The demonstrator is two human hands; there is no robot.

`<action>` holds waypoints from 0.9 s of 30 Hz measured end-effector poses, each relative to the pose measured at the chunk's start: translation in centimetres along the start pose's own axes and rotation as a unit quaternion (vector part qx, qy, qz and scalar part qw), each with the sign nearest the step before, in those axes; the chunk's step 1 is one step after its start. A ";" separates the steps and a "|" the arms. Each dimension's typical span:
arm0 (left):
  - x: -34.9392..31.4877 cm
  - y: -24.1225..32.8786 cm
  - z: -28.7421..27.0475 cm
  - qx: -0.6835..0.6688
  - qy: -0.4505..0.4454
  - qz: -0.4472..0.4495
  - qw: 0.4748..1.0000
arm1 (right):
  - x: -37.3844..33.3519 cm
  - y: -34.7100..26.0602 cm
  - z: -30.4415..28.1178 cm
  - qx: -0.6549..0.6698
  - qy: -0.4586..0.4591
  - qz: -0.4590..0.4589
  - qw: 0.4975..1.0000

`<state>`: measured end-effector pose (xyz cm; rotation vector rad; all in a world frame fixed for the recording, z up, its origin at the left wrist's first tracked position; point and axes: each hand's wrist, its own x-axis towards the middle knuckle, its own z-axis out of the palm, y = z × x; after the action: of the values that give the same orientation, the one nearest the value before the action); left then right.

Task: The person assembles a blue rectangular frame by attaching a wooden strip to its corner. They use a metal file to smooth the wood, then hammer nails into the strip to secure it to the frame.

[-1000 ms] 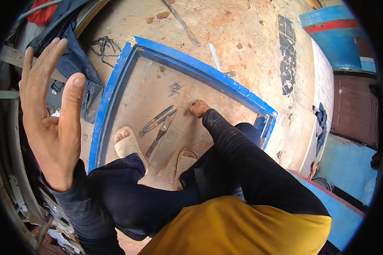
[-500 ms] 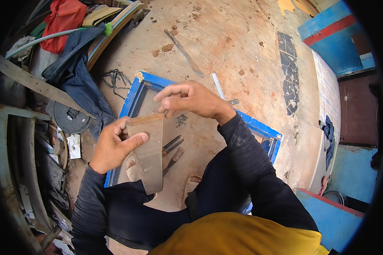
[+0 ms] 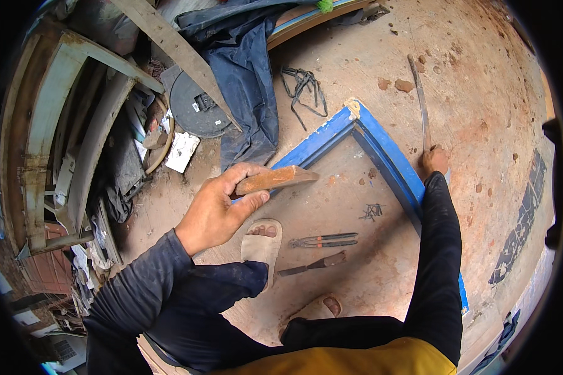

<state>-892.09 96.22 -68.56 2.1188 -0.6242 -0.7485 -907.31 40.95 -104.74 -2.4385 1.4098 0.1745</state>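
Note:
My left hand (image 3: 214, 206) grips a short, flat piece of wood (image 3: 280, 179), tilted so its rough brown edge faces up. It is held over the near left side of a blue wooden frame (image 3: 319, 136) lying on the floor. My right arm reaches across the frame's other side. There my right hand (image 3: 435, 160) closes around the near end of a long, thin machete (image 3: 421, 100) on the concrete; the fingers partly hide that end. Between my feet and the frame's corner lie pincers with orange-marked handles (image 3: 325, 240), a chisel (image 3: 313, 264) and a small pile of nails (image 3: 373, 212).
Black cord (image 3: 303, 94) lies beyond the frame's corner. At left are a dark blue cloth (image 3: 247, 81), a round black lid (image 3: 197, 106), a leaning plank (image 3: 175, 53) and old wooden frames (image 3: 56, 125) among scrap. Broken dark tiles (image 3: 520, 215) run along the right.
My right hand has left the wood and gone down to the machete on the floor. The wood has turned edge-up in my left hand. The view has swung leftward.

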 end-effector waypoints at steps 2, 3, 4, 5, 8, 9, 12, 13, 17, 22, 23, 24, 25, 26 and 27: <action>0.0 -0.2 -0.1 0.094 0.011 0.045 0.994 | 0.1 -0.2 -0.2 0.066 -0.027 0.031 0.997; 0.0 -0.2 -0.2 0.139 0.010 0.061 0.988 | 0.1 -0.4 -0.4 0.037 -0.050 0.021 0.998; 0.0 -0.1 -0.3 0.159 0.018 0.052 0.986 | 0.2 -0.6 -0.6 0.024 -0.058 0.025 0.998; -0.1 0.0 -0.4 0.186 0.020 0.032 0.982 | 0.2 -1.0 -0.9 0.013 -0.062 0.048 0.997; -0.4 0.6 -0.7 0.228 0.030 0.013 0.973 | -0.5 -2.6 -3.4 0.017 -0.039 0.011 0.999; -0.4 0.7 -0.8 0.237 0.027 -0.009 0.971 | -1.1 -3.2 -4.9 0.137 -0.060 0.004 0.989; 0.1 0.9 -0.8 0.231 0.011 -0.004 0.973 | -3.9 -4.1 -12.8 0.409 -0.135 -0.013 0.903; 0.4 0.9 -0.7 0.241 0.014 0.006 0.970 | -4.7 -4.6 -16.6 0.466 -0.188 -0.031 0.864; 1.6 1.6 -0.7 0.258 -0.015 0.074 0.963 | -9.1 -6.4 -32.4 0.600 -0.200 -0.080 0.771; 3.5 2.8 -0.8 0.269 -0.043 0.112 0.956 | -19.7 -5.1 -49.7 0.661 -0.238 -0.276 0.656; 4.0 2.8 -0.9 0.274 -0.036 0.102 0.956 | -22.5 -4.3 -52.4 0.662 -0.240 -0.310 0.638; 4.4 2.6 -1.0 0.274 -0.030 0.099 0.956 | -25.6 -3.3 -54.7 0.657 -0.191 -0.333 0.649; 4.8 2.4 -1.1 0.272 -0.022 0.100 0.957 | -28.4 -2.6 -56.8 0.598 -0.133 -0.355 0.706; 5.2 2.1 -1.2 0.264 -0.028 0.094 0.960 | -31.4 -1.9 -58.7 0.527 -0.037 -0.360 0.769; 5.5 1.8 -1.2 0.253 -0.030 0.093 0.963 | -34.2 -1.5 -60.0 0.497 0.018 -0.368 0.786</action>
<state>-887.70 92.28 -68.19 2.4528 -1.1282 -0.5903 -926.53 49.86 -39.00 -1.8216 0.2514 -0.6388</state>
